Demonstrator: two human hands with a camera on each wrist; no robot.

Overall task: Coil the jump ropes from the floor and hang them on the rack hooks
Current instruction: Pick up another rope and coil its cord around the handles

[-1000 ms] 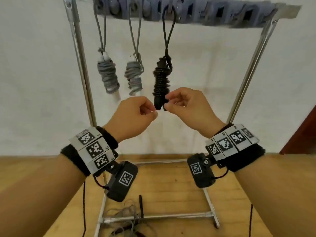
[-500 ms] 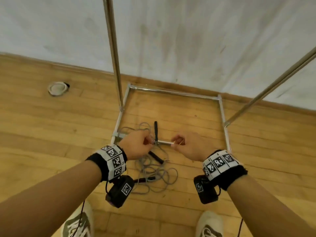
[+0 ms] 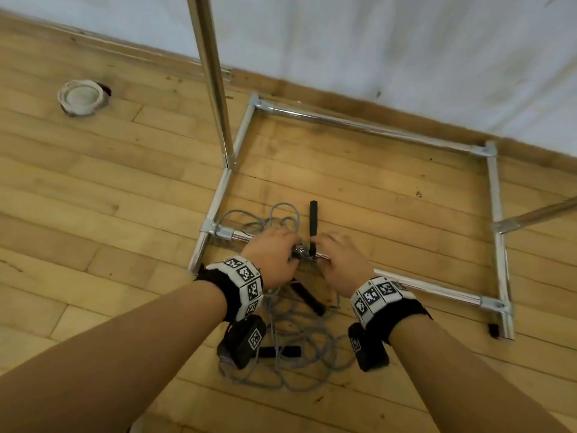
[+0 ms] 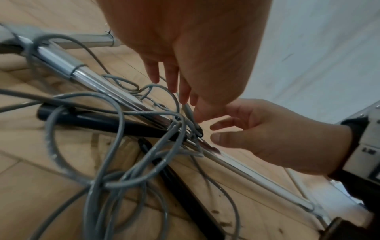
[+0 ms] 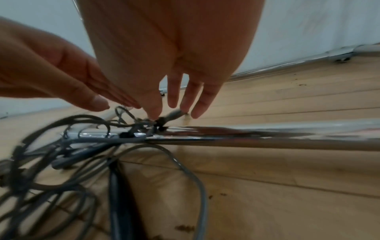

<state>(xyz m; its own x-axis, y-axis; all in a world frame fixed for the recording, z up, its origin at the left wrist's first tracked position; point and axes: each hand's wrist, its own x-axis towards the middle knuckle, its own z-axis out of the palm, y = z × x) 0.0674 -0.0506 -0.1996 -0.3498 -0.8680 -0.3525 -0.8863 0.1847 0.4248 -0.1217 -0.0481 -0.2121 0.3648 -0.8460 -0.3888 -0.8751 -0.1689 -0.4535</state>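
Reaching into the tangled grey jump rope (image 3: pixel 290 348) draped over the chrome rack's front floor bar (image 3: pixel 421 285).

My left hand (image 3: pixel 271 252) and right hand (image 3: pixel 338 260) hover with fingers loosely extended, holding nothing; I'd free one black handle (image 3: pixel 313 217) first, then lift clear of the bar.

The view has been swung down from the hanging coils of a second ago to the wooden floor, and since half a second ago it has been brought closer to the tangled grey jump rope (image 3: pixel 290 345). The left hand (image 3: pixel 272 254) and right hand (image 3: pixel 342 262) have been lowered onto the chrome base bar of the rack (image 3: pixel 427 287), fingers extended where they were curled, fingertips brought to the rope end beside the slim black rope handle (image 3: pixel 313 217).
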